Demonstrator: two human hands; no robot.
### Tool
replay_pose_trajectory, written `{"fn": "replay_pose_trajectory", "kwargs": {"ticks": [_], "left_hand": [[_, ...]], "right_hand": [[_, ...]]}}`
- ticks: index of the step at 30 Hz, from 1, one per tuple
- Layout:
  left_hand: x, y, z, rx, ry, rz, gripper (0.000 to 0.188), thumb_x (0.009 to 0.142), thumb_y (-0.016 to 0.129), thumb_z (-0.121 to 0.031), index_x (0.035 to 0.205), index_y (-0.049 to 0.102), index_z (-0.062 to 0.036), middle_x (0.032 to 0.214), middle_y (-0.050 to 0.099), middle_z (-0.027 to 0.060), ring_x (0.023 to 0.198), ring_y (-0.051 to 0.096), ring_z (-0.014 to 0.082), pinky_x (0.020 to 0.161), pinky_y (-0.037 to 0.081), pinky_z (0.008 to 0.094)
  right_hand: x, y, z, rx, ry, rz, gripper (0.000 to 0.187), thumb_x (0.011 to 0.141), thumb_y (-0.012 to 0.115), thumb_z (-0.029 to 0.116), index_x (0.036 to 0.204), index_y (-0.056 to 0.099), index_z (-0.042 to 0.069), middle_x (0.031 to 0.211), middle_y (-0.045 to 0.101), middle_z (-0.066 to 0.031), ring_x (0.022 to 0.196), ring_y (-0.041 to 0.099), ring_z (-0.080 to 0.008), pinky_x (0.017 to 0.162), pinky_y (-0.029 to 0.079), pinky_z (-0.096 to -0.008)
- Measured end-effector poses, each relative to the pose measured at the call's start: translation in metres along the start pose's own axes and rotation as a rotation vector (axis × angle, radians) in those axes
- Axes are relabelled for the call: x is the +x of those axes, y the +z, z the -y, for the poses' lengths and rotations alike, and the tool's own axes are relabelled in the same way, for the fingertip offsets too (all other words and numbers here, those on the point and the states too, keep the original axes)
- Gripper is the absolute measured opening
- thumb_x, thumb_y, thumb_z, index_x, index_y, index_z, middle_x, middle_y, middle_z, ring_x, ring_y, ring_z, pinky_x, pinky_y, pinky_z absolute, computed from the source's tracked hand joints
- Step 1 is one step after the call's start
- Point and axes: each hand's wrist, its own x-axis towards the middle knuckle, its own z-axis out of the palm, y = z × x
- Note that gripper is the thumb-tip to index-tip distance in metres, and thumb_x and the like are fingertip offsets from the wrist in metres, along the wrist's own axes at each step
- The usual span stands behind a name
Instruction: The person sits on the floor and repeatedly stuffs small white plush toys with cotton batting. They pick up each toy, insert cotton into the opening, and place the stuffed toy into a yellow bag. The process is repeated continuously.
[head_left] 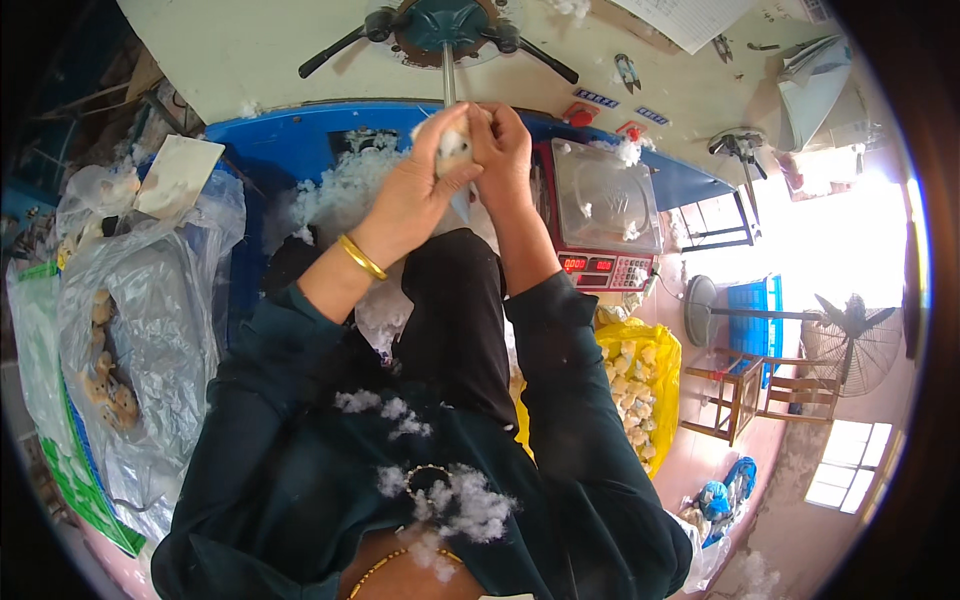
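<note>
My left hand (415,198) and my right hand (503,152) are together at the end of a thin metal tube (448,82). Between them they grip a small cream and tan plush toy (455,143), with a dark eye showing. The fingers of both hands are closed around it and hide much of its body. Above, the tube runs from a round dark green machine fitting (446,22) with black handles on either side. Loose white stuffing (365,185) lies left of my hands, with more tufts on my dark shirt.
Right of my hands stands a red digital scale (605,205). A yellow bag (672,365) of several small plush pieces is beside my right arm. On the left, a clear plastic bag (185,320) holds more plush pieces. Small snips (627,72) lie on the machine panel; a fan (850,345) stands far right.
</note>
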Motion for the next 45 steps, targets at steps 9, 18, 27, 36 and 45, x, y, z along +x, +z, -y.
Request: {"fn": "replay_pose_trajectory", "kwargs": {"ticks": [9, 18, 27, 36, 45], "left_hand": [[-0.019, 0.003, 0.012, -0.234, -0.03, 0.041, 0.068, 0.09, 0.061, -0.004, 0.145, 0.024, -0.0156, 0.125, 0.051, 0.013, 0.102, 0.057, 0.0231, 0.086, 0.049, 0.0334], [-0.017, 0.004, -0.018, -0.285, -0.216, 0.186, 0.067, 0.093, 0.052, 0.001, 0.146, 0.016, -0.018, 0.098, 0.055, 0.009, 0.062, 0.056, 0.0114, 0.052, 0.05, 0.0257], [-0.028, -0.022, -0.011, -0.367, -0.284, 0.275, 0.068, 0.09, 0.057, -0.005, 0.147, 0.02, -0.0181, 0.096, 0.056, 0.0108, 0.067, 0.06, 0.0148, 0.062, 0.052, 0.0307], [-0.121, -0.165, 0.047, 0.28, -0.293, -0.353, 0.042, 0.086, 0.065, -0.014, 0.126, 0.053, -0.0083, 0.099, 0.063, 0.0092, 0.091, 0.062, 0.0214, 0.082, 0.05, 0.0326], [-0.416, -0.398, 0.056, 1.433, -1.409, -1.04, 0.022, 0.083, 0.058, -0.022, 0.1, 0.064, -0.009, 0.107, 0.065, 0.0141, 0.101, 0.062, 0.0344, 0.083, 0.05, 0.041]], "right_hand": [[-0.022, -0.004, -0.008, 0.119, -0.08, 0.038, 0.019, 0.097, 0.056, 0.022, 0.094, 0.055, 0.003, 0.075, 0.056, -0.001, 0.063, 0.05, -0.0075, 0.053, 0.042, -0.0224], [-0.033, -0.006, -0.011, 0.188, -0.023, -0.059, 0.036, 0.102, 0.041, 0.036, 0.098, 0.053, 0.001, 0.086, 0.057, -0.0062, 0.074, 0.054, -0.0128, 0.067, 0.047, -0.0277], [-0.053, -0.015, 0.044, -0.58, -0.32, 0.313, 0.061, 0.081, 0.071, 0.031, 0.129, 0.048, 0.003, 0.12, 0.055, -0.0195, 0.11, 0.052, -0.0383, 0.092, 0.044, -0.0427], [-0.058, 0.013, 0.016, -0.86, -0.419, 0.098, 0.058, 0.081, 0.074, 0.024, 0.128, 0.049, 0.001, 0.125, 0.053, -0.0201, 0.114, 0.051, -0.0367, 0.098, 0.04, -0.0442], [-0.095, -0.032, 0.021, -0.813, -0.352, 0.238, 0.055, 0.083, 0.071, 0.019, 0.13, 0.048, 0.002, 0.129, 0.052, -0.0201, 0.115, 0.052, -0.0372, 0.098, 0.041, -0.0436]]}}
